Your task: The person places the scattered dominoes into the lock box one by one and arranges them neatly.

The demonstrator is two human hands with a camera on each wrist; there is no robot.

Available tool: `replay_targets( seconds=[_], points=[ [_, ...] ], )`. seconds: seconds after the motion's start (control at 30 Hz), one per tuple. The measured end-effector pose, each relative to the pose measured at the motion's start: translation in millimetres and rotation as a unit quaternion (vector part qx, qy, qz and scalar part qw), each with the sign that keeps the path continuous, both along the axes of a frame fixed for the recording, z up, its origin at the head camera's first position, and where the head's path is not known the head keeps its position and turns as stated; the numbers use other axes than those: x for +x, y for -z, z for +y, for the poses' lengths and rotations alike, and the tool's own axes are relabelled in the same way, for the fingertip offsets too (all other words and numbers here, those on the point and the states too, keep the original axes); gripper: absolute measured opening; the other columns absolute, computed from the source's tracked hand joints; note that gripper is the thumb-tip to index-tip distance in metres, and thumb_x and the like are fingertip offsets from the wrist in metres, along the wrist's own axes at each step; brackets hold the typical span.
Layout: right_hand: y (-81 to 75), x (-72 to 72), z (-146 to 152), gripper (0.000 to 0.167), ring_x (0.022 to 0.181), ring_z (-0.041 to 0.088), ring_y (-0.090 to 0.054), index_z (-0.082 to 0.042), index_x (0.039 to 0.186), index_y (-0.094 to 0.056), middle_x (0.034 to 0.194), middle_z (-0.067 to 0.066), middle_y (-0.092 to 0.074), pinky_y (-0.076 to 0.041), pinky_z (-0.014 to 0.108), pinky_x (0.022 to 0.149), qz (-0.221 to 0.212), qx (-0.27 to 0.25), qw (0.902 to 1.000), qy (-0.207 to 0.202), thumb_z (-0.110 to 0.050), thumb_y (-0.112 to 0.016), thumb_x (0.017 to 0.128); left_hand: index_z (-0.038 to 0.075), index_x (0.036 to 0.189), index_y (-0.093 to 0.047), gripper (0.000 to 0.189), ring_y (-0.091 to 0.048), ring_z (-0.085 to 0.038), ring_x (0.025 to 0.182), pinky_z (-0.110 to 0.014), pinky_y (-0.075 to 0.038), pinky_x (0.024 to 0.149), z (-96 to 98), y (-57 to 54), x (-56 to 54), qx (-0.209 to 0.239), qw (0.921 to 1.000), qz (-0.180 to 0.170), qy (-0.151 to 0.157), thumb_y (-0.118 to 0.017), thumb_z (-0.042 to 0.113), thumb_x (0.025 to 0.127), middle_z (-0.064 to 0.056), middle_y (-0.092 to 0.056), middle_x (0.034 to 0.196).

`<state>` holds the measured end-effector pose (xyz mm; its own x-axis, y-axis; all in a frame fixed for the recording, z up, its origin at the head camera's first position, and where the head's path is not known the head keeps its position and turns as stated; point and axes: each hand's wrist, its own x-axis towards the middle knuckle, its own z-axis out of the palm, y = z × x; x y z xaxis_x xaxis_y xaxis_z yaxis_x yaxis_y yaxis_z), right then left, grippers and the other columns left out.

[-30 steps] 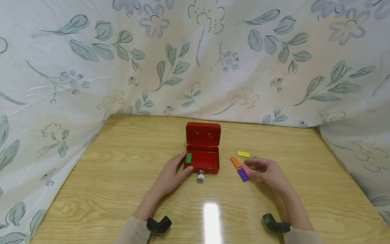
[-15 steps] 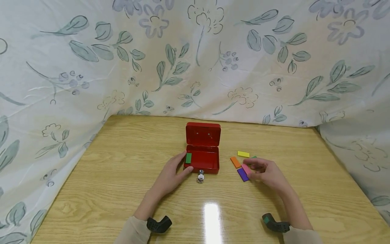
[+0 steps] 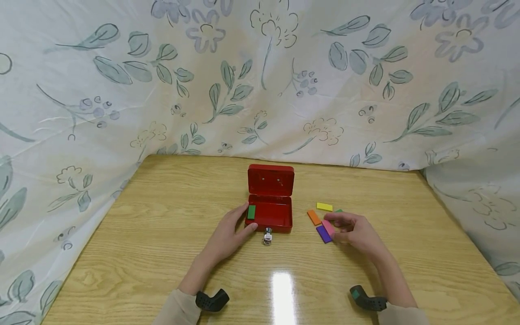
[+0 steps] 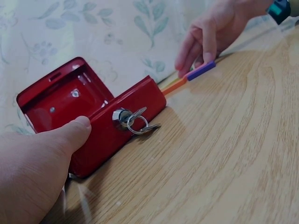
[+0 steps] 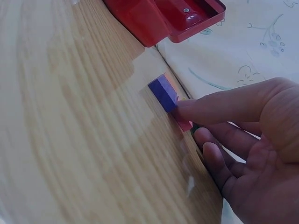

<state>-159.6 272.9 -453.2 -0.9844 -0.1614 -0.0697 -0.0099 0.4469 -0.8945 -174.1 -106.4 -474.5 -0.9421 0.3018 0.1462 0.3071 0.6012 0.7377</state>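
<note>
A red metal cash box (image 3: 271,213) stands with its lid (image 3: 271,180) raised and a green block (image 3: 251,212) inside at the left. My left hand (image 3: 227,231) grips the left end of the box, thumb over the front rim. From the front lock (image 4: 122,118) hangs a key ring (image 4: 137,124). To the right, my right hand (image 3: 357,231) pinches a flat pink block (image 3: 328,227) between thumb and finger, low over the table. Close beside it lie a purple block (image 3: 323,234) and an orange block (image 3: 313,217). My right fingers partly hide another green block (image 3: 339,211).
A yellow block (image 3: 324,206) lies behind the orange one. Wood-grain table (image 3: 162,203) surrounds the box and blocks. A floral cloth (image 3: 260,90) hangs along the back and both sides.
Both hands stay almost in place. The right fingers have shifted very slightly around the pink block; the box and other blocks have not moved.
</note>
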Motion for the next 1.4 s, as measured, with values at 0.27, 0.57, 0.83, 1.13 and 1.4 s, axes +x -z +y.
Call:
replay_targets(
  seconds=[0.27,0.57,0.83,1.13,1.4],
  points=[
    [-1.3,0.9,-1.7,0.049,0.106,0.027,-0.056,-0.004,0.129,-0.066,0.122,0.013,-0.066,-0.051,0.024,0.078,-0.001,0.008,1.0000,-0.001,-0.001,-0.079,0.081,0.019,0.158,-0.034,0.078,-0.034,-0.022,0.144,-0.046,-0.032,0.115,-1.1,-0.3,-0.5,-0.001,1.0000,-0.001,0.000,-0.060,0.057,0.095,0.001,-0.040,0.156],
    [-1.7,1.1,-3.4,0.050,0.107,0.028,-0.056,-0.002,0.128,-0.066,0.123,0.013,-0.066,-0.051,0.023,0.077,0.005,0.007,1.0000,0.002,0.003,-0.079,0.080,0.019,0.158,-0.034,0.077,-0.034,-0.022,0.144,-0.046,-0.032,0.115,-2.2,-1.6,-0.9,0.001,1.0000,-0.002,0.001,-0.061,0.055,0.095,0.001,-0.040,0.156],
    [-3.3,1.6,-4.2,0.050,0.105,0.028,-0.056,-0.002,0.127,-0.067,0.121,0.013,-0.067,-0.051,0.024,0.076,0.003,0.009,0.9999,0.008,0.004,-0.079,0.079,0.019,0.157,-0.034,0.077,-0.034,-0.021,0.143,-0.046,-0.032,0.115,-2.5,-1.5,-2.3,0.000,1.0000,-0.002,0.003,-0.061,0.055,0.095,0.002,-0.040,0.156],
    [-2.5,1.3,-4.6,0.050,0.103,0.027,-0.057,-0.001,0.126,-0.066,0.120,0.014,-0.067,-0.052,0.024,0.074,-0.001,0.008,0.9999,0.014,0.004,-0.080,0.078,0.018,0.157,-0.034,0.077,-0.034,-0.021,0.143,-0.046,-0.032,0.115,-3.2,-2.9,-2.9,-0.001,1.0000,-0.003,0.005,-0.061,0.055,0.095,0.001,-0.040,0.156],
    [-3.0,1.8,-3.5,0.051,0.104,0.027,-0.056,-0.001,0.127,-0.066,0.119,0.014,-0.066,-0.052,0.024,0.076,0.002,0.005,0.9999,0.015,-0.001,-0.082,0.079,0.019,0.157,-0.035,0.077,-0.034,-0.021,0.144,-0.046,-0.032,0.115,-3.6,-2.9,-3.3,-0.002,1.0000,-0.002,0.004,-0.061,0.056,0.095,0.002,-0.040,0.156]
  ],
)
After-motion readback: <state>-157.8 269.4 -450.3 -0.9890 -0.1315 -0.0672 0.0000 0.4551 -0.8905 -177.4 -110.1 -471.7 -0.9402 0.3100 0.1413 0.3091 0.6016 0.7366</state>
